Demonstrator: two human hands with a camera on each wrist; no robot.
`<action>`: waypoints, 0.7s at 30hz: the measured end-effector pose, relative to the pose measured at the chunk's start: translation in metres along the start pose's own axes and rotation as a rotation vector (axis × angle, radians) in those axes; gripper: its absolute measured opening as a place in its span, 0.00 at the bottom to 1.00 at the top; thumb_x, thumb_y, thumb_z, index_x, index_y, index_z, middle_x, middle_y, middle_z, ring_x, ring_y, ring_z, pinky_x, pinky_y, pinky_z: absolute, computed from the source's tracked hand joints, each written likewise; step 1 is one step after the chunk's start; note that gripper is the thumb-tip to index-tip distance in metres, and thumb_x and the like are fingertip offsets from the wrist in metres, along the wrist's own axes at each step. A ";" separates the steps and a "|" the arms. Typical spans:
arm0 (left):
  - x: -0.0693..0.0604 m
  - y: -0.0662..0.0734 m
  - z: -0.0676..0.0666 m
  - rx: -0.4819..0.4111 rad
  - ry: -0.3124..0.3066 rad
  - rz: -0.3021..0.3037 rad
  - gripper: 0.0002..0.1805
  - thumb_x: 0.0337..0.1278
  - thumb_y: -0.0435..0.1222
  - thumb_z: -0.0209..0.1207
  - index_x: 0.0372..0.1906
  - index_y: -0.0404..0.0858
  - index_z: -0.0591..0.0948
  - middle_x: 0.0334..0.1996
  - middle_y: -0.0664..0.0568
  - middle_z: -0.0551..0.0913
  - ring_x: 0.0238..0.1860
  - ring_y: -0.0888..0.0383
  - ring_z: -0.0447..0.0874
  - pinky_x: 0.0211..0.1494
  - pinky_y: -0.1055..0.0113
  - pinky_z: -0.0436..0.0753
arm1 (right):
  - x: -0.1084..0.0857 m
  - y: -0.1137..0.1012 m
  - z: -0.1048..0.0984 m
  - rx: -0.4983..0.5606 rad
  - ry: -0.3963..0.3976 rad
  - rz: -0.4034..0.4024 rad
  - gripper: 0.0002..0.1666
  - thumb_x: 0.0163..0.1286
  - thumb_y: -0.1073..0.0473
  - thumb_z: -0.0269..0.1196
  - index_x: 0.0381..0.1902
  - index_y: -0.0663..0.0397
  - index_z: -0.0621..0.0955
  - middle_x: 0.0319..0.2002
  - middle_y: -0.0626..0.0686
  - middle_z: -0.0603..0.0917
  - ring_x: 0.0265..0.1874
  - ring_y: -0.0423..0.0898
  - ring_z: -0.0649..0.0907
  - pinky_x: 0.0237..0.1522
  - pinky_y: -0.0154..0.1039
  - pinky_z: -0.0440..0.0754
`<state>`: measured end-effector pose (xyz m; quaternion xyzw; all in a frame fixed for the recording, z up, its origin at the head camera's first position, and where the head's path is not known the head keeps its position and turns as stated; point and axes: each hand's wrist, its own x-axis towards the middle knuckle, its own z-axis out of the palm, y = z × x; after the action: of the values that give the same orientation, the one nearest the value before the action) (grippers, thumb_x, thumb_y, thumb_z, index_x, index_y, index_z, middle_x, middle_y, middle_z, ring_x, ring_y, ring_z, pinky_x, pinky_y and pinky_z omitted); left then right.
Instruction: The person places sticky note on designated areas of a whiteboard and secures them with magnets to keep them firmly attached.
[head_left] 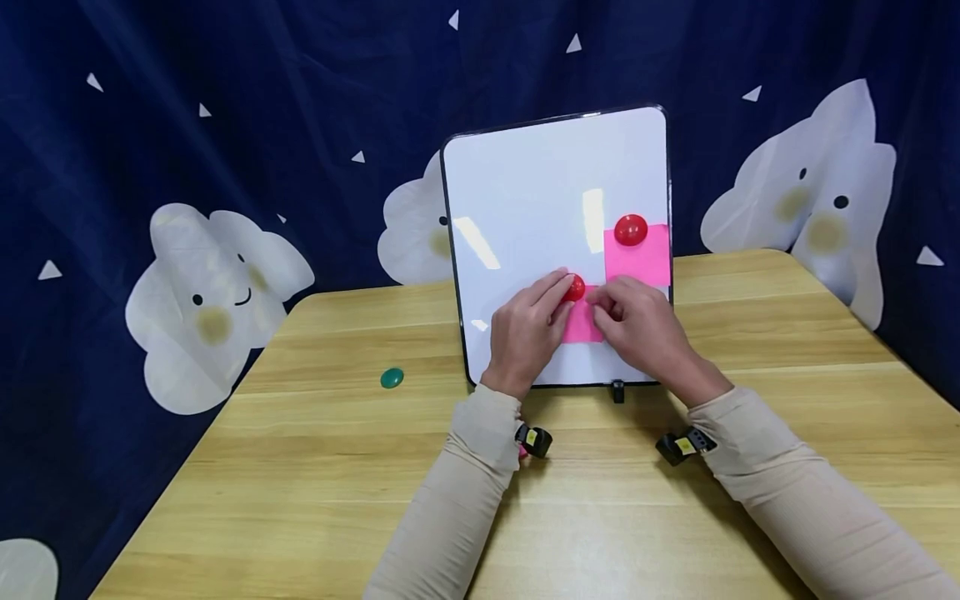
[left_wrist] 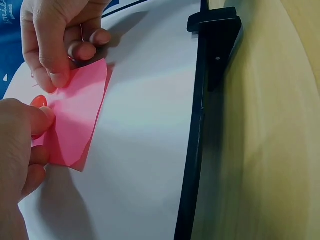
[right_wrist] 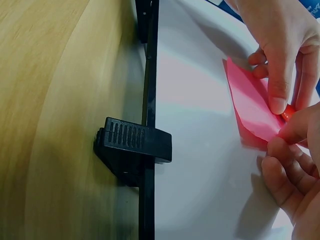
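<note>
A whiteboard (head_left: 517, 200) stands tilted back on the table. Against its lower middle lies a pink paper square (head_left: 581, 325). My left hand (head_left: 525, 333) pinches a red round magnet (head_left: 574, 287) at the paper's upper edge, thumb on one side and fingers on the other. The paper's top corner is between the thumb and fingertip of my right hand (head_left: 645, 325). In the left wrist view, the lower edge of the pink paper (left_wrist: 75, 130) lifts slightly off the board. Fingers partly cover the magnet in both wrist views.
Up and to the right, a second pink square (head_left: 637, 260) hangs under a larger red magnet (head_left: 631, 230). A green magnet (head_left: 392, 377) lies on the wooden table (head_left: 337, 467), left of the board. A black stand clip (right_wrist: 137, 140) grips the board's bottom edge. Something pink shows beneath the left wrist.
</note>
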<state>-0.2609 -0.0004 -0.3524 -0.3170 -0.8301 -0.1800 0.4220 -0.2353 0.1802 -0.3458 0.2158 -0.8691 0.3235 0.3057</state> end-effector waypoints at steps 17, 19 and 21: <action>-0.001 0.001 0.001 0.029 0.031 0.014 0.21 0.59 0.40 0.70 0.57 0.39 0.85 0.56 0.52 0.84 0.54 0.58 0.85 0.57 0.72 0.77 | 0.000 0.000 0.000 -0.023 0.012 0.002 0.04 0.64 0.70 0.67 0.36 0.59 0.84 0.26 0.50 0.77 0.26 0.45 0.73 0.28 0.37 0.72; -0.001 0.001 0.001 0.038 0.028 0.016 0.21 0.59 0.41 0.70 0.57 0.40 0.85 0.57 0.52 0.84 0.54 0.58 0.85 0.56 0.72 0.77 | -0.001 0.000 0.000 -0.029 0.010 0.005 0.04 0.64 0.69 0.67 0.37 0.59 0.84 0.27 0.50 0.77 0.26 0.45 0.73 0.28 0.38 0.72; -0.001 0.001 0.001 0.043 0.026 0.016 0.21 0.59 0.41 0.69 0.57 0.40 0.85 0.57 0.52 0.84 0.53 0.58 0.85 0.55 0.72 0.78 | -0.001 0.000 0.000 -0.030 0.008 0.009 0.04 0.64 0.69 0.68 0.37 0.59 0.84 0.27 0.50 0.77 0.27 0.46 0.74 0.28 0.38 0.73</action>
<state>-0.2603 0.0005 -0.3542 -0.3121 -0.8256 -0.1631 0.4408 -0.2345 0.1803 -0.3460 0.2059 -0.8736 0.3128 0.3107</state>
